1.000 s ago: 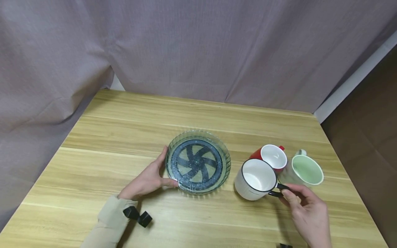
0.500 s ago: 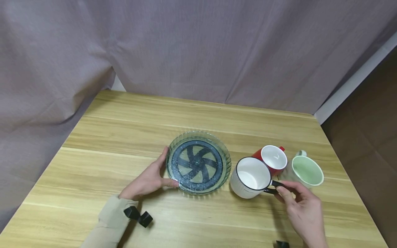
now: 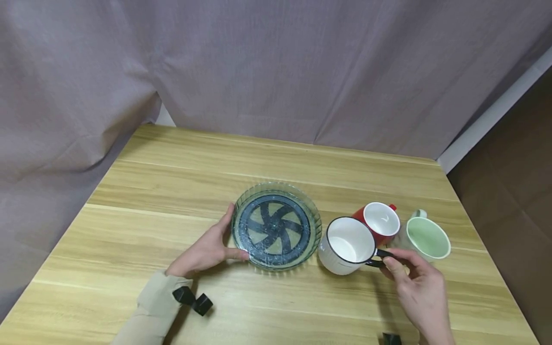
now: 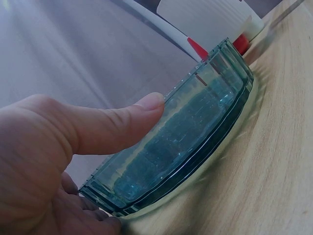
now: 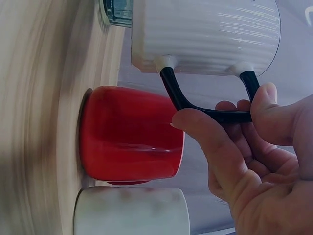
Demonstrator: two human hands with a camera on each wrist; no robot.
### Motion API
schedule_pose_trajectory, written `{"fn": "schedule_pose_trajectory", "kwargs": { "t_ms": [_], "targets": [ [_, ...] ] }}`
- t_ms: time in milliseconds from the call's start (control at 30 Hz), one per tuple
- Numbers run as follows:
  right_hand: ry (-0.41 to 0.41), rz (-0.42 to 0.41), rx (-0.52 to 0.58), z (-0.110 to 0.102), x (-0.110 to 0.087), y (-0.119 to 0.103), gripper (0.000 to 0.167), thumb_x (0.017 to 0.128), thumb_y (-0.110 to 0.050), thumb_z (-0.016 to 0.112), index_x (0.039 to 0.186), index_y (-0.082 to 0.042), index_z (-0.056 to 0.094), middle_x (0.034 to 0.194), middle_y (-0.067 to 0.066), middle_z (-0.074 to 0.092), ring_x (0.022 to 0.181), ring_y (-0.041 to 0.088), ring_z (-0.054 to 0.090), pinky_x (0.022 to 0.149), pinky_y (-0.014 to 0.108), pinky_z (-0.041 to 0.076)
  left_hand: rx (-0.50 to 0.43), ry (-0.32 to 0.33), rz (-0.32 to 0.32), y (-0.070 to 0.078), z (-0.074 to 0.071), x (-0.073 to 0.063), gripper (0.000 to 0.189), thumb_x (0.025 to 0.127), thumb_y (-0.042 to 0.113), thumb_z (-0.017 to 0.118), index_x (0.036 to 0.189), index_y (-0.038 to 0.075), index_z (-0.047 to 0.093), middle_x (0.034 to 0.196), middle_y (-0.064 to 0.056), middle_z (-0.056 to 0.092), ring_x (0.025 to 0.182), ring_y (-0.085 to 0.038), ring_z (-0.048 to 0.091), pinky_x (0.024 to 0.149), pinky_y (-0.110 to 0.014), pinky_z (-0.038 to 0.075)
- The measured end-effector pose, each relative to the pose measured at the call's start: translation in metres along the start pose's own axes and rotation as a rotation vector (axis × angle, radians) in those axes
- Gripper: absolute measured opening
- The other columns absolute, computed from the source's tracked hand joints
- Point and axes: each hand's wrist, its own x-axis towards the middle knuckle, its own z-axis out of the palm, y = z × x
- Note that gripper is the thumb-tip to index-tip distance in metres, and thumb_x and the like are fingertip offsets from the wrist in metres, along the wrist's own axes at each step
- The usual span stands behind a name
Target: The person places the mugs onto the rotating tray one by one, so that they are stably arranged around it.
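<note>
My left hand (image 3: pixel 207 251) holds the near-left side of a round, ribbed, blue-green glass dish (image 3: pixel 276 225) standing on the table. In the left wrist view, the thumb (image 4: pixel 127 115) lies along the dish wall (image 4: pixel 171 152), with the other fingers lower down, partly hidden. Just right of the dish, a white mug (image 3: pixel 347 247) with a dark rim hangs above the wood. My right hand (image 3: pixel 416 282) grips its black handle (image 5: pixel 210 115) between thumb and fingers. Behind that mug stands a red mug (image 5: pixel 132 134), white inside, and beside it a pale green cup (image 3: pixel 428 237).
The wooden table (image 3: pixel 185 177) carries everything. A grey-mauve curtain (image 3: pixel 258 72) hangs along its back edge, and a brown panel (image 3: pixel 513 172) borders the right side. A black wrist attachment (image 3: pixel 192 300) sits near my left sleeve (image 3: pixel 155 306).
My right hand has carried the white mug a short way left, closer to the glass dish, slowing in the last half second. The left hand and the dish have stayed put.
</note>
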Motion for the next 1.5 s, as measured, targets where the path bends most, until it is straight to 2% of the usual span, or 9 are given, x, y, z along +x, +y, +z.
{"fn": "schedule_pose_trajectory", "kwargs": {
  "t_ms": [200,733,933,1233,1500],
  "targets": [
    [0.017,-0.012,0.058,0.0,0.002,-0.003,0.017,0.083,0.015,0.066,0.099,0.011,0.066,0.09,-0.009,0.068,0.081,0.001,0.068,0.067,0.024,0.058,-0.01,-0.001,-0.022,0.001,0.0,-0.001,0.136,0.063,0.03,0.09,0.155,0.01,-0.008,0.16,-0.01,-0.005,0.146,-0.027,0.01,0.118,-0.042,0.006],
    [-0.023,0.007,0.065,0.001,0.006,-0.007,0.019,0.086,0.009,0.066,0.104,0.008,0.067,0.095,-0.005,0.068,0.085,0.004,0.068,0.07,0.025,0.058,0.016,0.003,-0.014,0.002,0.0,-0.003,0.136,0.063,0.032,0.089,0.155,0.008,-0.008,0.16,-0.01,-0.005,0.146,-0.028,0.009,0.118,-0.042,0.006],
    [-0.022,0.006,0.157,0.002,0.009,-0.007,0.018,0.084,0.014,0.065,0.102,0.013,0.065,0.093,-0.003,0.07,0.083,0.006,0.069,0.069,0.026,0.058,0.021,-0.002,-0.005,0.003,0.0,-0.002,0.135,0.064,0.032,0.088,0.154,0.007,-0.009,0.16,-0.012,-0.006,0.146,-0.028,0.008,0.118,-0.043,0.005],
    [-0.042,-0.019,0.069,0.007,0.013,-0.011,0.018,0.085,0.01,0.066,0.103,0.006,0.068,0.097,0.001,0.067,0.087,0.004,0.067,0.068,0.027,0.059,-0.007,-0.001,-0.008,0.0,0.0,-0.001,0.134,0.064,0.027,0.089,0.154,0.007,-0.008,0.16,-0.011,-0.006,0.146,-0.028,0.007,0.118,-0.043,0.005],
    [-0.069,-0.015,0.127,0.01,0.014,-0.012,0.019,0.085,0.011,0.065,0.104,0.007,0.067,0.104,0.009,0.064,0.09,0.006,0.066,0.07,0.029,0.059,0.007,-0.005,-0.008,0.001,0.0,-0.002,0.135,0.064,0.03,0.089,0.154,0.009,-0.009,0.16,-0.01,-0.005,0.146,-0.026,0.009,0.118,-0.041,0.006]
  ]
}}
